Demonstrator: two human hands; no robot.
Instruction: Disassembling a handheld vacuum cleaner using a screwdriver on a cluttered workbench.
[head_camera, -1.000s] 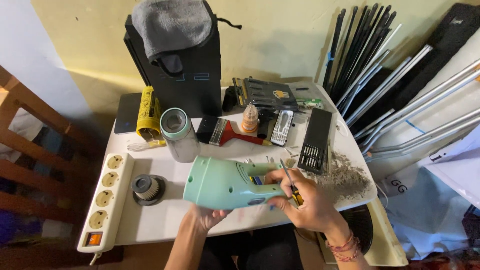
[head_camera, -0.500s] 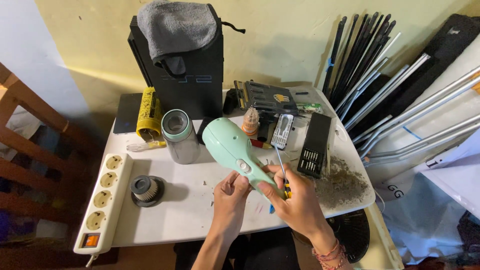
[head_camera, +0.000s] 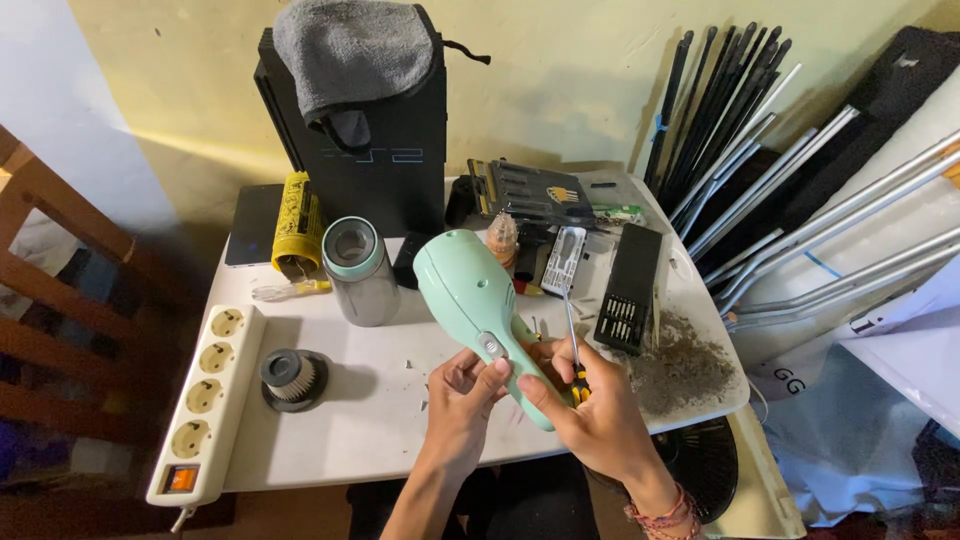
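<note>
both hands hold the mint vacuum (head_camera: 480, 310) up over the counter's (head_camera: 380, 430) front edge. left hand (head_camera: 462, 395) fingers pinch its handle; right hand (head_camera: 585, 405) clamps handle and screwdriver (head_camera: 570, 330) together. mid-inspection, seemingly; next, the tip needs a screw.

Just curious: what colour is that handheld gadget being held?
Pale mint green, with a grey button, seen from the head view.

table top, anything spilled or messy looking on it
Yes. A spread of grey-brown dust and debris lies loose on the white table at its right edge, beside the black bit case. Small flecks also dot the table near the left hand, which with the right hand holds the mint green handheld appliance.
</note>
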